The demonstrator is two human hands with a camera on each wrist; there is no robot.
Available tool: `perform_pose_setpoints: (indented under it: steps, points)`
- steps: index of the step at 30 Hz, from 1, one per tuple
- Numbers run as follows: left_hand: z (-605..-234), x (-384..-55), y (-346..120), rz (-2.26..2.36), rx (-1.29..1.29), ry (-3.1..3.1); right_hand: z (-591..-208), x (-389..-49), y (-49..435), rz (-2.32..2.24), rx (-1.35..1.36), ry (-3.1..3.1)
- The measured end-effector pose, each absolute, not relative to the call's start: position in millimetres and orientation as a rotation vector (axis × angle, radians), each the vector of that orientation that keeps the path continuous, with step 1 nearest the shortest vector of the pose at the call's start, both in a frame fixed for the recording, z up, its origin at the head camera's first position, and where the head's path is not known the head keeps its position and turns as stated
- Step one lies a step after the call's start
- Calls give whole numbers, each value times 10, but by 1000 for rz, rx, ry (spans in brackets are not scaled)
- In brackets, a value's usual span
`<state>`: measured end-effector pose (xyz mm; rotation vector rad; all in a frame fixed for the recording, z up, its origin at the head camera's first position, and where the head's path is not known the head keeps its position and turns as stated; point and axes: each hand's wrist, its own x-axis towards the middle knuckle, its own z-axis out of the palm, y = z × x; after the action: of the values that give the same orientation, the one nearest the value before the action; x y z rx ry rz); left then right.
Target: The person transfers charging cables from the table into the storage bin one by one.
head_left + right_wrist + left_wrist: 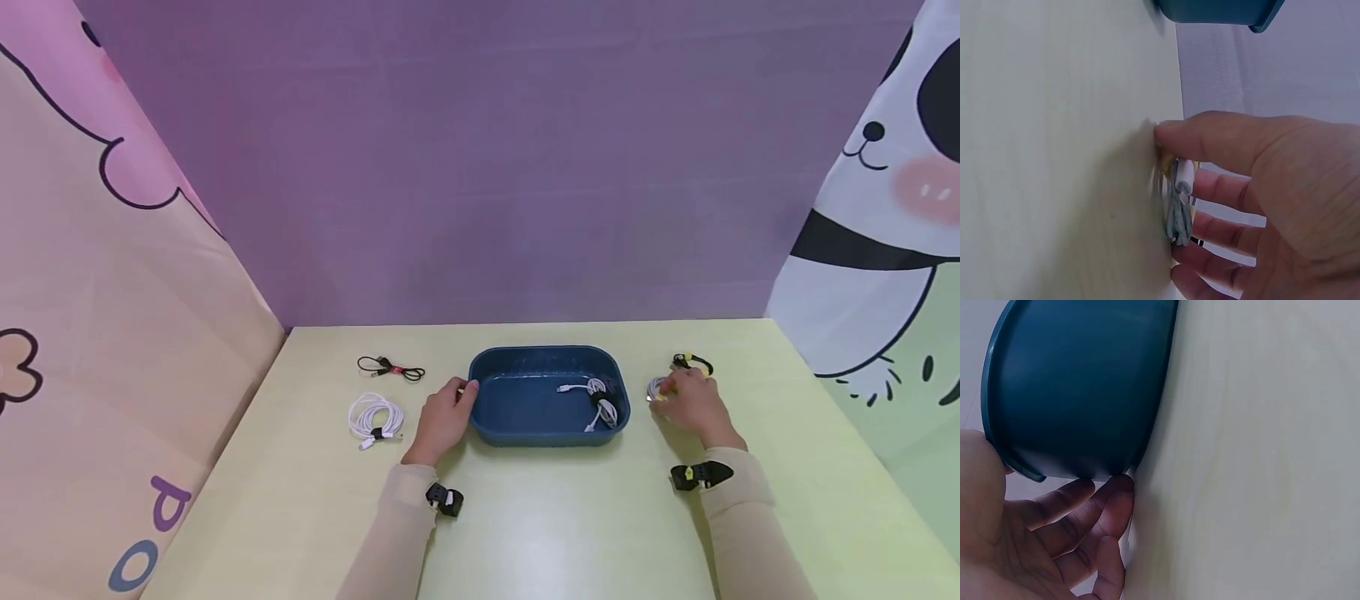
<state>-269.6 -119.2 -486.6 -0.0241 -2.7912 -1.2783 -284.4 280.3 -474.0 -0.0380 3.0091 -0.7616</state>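
My left hand (442, 421) grips the left end of a dark blue plastic bin (517, 439), thumb over the rim and fingertips against the outer wall (1079, 394). A coiled white charging cable (606, 412) with a black tie lies inside the bin, toward its right end. To the right of the bin, my right hand (693, 404) pinches a grey bundled cable (1179, 215) with a white plug, low at the tabletop. Thumb and fingers stand on either side of that bundle. Just beyond this hand lies a black cable (702, 363) with a yellow part, partly hidden.
Left of the bin, a black cable (390, 367) with a red tie lies behind a coiled white cable (375, 417) with a black tie. The pale table (540, 517) ends at a purple backdrop (525, 167), with printed panels on both sides.
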Motion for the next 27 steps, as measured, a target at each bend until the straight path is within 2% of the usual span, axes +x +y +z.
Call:
perform_pose_setpoints:
  steps: [27]
  points:
    - [-4889, -2701, -1209, -1256, -39, -2785, -4650, -2838, 2761, -876, -120, 3073]
